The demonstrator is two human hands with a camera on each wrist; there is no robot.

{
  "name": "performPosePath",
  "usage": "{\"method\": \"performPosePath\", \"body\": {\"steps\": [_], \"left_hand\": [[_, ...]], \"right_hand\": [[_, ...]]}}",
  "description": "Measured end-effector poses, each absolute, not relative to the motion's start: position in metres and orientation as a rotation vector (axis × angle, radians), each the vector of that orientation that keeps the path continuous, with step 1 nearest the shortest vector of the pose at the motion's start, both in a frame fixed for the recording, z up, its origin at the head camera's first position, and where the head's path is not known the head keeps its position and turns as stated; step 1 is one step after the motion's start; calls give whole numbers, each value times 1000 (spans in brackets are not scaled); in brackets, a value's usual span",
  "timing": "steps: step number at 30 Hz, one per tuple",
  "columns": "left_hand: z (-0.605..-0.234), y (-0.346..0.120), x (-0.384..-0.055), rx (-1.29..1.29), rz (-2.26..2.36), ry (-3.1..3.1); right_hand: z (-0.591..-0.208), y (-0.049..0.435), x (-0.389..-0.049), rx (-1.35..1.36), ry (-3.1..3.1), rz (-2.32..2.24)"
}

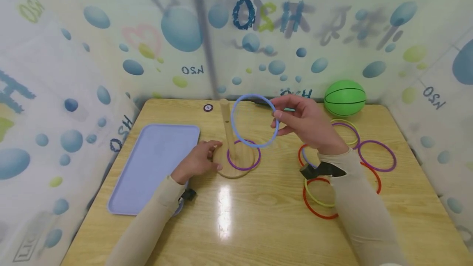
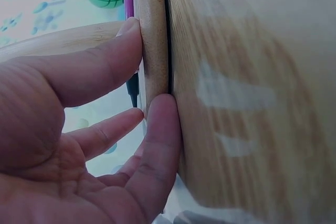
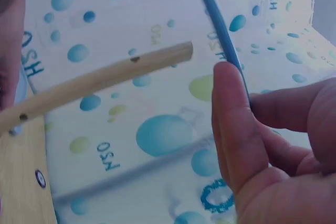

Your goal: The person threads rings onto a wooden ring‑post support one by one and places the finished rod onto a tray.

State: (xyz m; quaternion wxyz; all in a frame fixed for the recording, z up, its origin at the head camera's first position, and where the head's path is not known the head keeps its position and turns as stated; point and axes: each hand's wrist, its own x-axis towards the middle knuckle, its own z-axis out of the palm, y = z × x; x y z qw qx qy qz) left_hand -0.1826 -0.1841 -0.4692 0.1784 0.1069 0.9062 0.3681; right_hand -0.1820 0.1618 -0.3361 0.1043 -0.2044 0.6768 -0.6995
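1. Right of the post, our right hand pinches the blue ring.
2. Our left hand grips the base's edge.
3. We seem to be aligning; next, the ring likely needs levelling above the post.

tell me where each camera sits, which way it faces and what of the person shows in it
Head: worn on the head, facing forward and down over the table; both hands, left and right, and sleeved forearms show.
Left wrist: worn on that wrist, facing the round base; the left thumb and fingers show, touching its edge.
Right wrist: worn on that wrist, facing past the pinched blue ring toward the wooden peg; right fingers show.
Shared: head and left wrist both show the green ball.
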Motion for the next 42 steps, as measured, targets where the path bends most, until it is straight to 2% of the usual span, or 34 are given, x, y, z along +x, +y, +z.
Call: {"method": "performPosePath", "body": {"steps": [7, 16, 25, 42], "left_hand": [[-471, -186, -184, 319, 1034, 2583], [-472, -186, -182, 358, 1038, 2600], [-469, -186, -182, 391, 1026, 2618], [-472, -186, -185, 382, 1017, 2618]], "right_hand": [[-338, 124, -191, -600, 1786, -2225], [-359, 97, -202, -417, 1729, -2215], [-391, 101, -210, -249, 1858, -2064], [-455, 127, -220, -172, 1968, -1724]]}}
